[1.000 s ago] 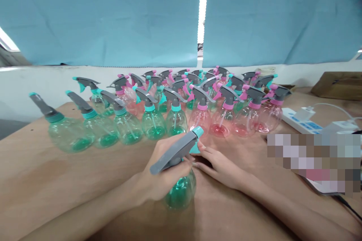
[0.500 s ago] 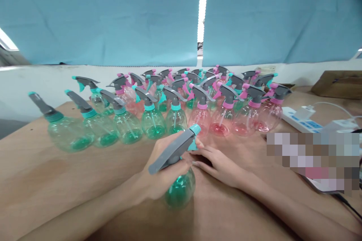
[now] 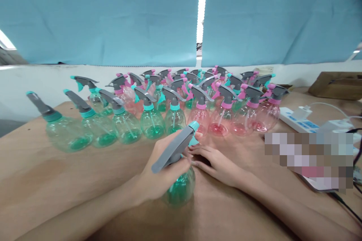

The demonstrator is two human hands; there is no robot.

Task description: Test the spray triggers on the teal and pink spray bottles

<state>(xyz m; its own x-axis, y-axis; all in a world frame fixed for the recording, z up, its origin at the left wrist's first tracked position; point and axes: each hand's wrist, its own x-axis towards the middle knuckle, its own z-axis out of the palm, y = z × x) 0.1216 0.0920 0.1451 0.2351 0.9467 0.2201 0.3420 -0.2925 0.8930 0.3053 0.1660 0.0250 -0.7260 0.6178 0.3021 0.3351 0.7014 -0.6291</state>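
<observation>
Your left hand was curled around the neck of a spray bottle just below the centre of the frame, thumb across the near side. Your right hand lay just to the right of it, fingers stretched toward the neck with a gap between thumb and forefinger; their tips met the bottle's outline, but I cannot tell whether they were pinching it.

The bottle had a see-through green body, deeper green at the bottom, and a grey spray head slanting up to a turquoise nozzle that pointed toward the upper right. Your fingers covered its collar.

The body looked like smooth, glossy plastic, round as a small globe; the head was duller and long-backed. The table under your forearms was light brown and flat, with a darker smudge at left.

Beyond your hands, green bottles lined the left and middle, pink bottles the right, more crowded behind. Your left hand and the spray head overlapped the front row's lower edge. At right sat a white power strip and a pixelated patch; a blue sheet filled the top.
</observation>
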